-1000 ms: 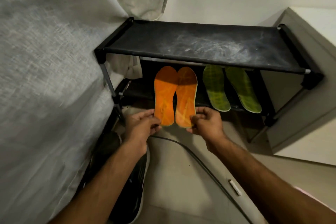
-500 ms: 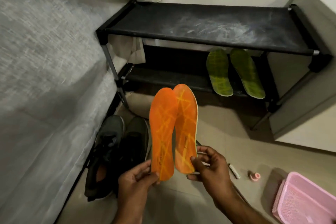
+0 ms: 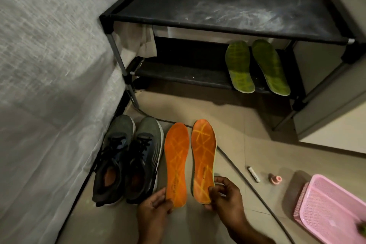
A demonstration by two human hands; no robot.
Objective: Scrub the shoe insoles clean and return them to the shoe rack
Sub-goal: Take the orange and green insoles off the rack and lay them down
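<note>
- The left hand [image 3: 153,207] pinches the heel of one flat orange foam insole [image 3: 176,161]; the right hand [image 3: 225,197] pinches its twin's [image 3: 204,159] heel.
- Both insoles run lengthwise away from the hands, toes pointing toward the black two-shelf shoe rack [image 3: 217,12].
- Two green insoles [image 3: 257,67] lie on the rack's lower shelf, right end.
- Grey laced trainers [image 3: 126,158] stand on the beige tiled floor [image 3: 247,134], in front of the rack's left leg.

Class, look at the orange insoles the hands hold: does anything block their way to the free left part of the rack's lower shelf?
Nothing visible does. The orange insoles face bare floor, then the lower shelf, whose left part is free; the green insoles sit at its right end.
</note>
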